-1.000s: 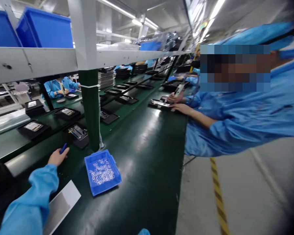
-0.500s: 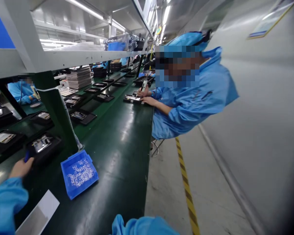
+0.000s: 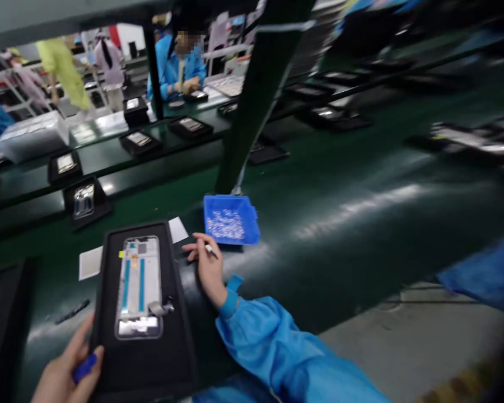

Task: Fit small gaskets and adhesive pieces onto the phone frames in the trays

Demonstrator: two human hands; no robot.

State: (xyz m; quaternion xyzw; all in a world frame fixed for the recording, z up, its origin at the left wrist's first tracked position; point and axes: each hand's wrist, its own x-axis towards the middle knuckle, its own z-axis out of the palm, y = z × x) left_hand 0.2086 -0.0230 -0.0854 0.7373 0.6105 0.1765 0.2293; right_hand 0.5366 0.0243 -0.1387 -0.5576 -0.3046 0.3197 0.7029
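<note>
A black tray (image 3: 145, 358) lies in front of me on the green belt, with a phone frame (image 3: 139, 286) bedded in it. My left hand (image 3: 67, 369) grips the tray's near left corner and has a small blue tool under the thumb. My right hand (image 3: 208, 266) rests on the belt just right of the tray. Its fingers pinch thin tweezers (image 3: 210, 250). Right beyond that hand sits a small blue bin (image 3: 232, 218) of tiny pale parts.
A green post (image 3: 256, 101) rises behind the blue bin. More black trays (image 3: 84, 200) with phone frames ride the belts beyond. White paper slips (image 3: 90, 262) lie left of my tray. Workers in blue coats (image 3: 180, 67) sit across the line. The belt's edge drops to grey floor at right.
The view has swung from the co-worker on the right down to the belt. A tray with a phone frame now lies before me, held by my left hand. My right hand has come into view.
</note>
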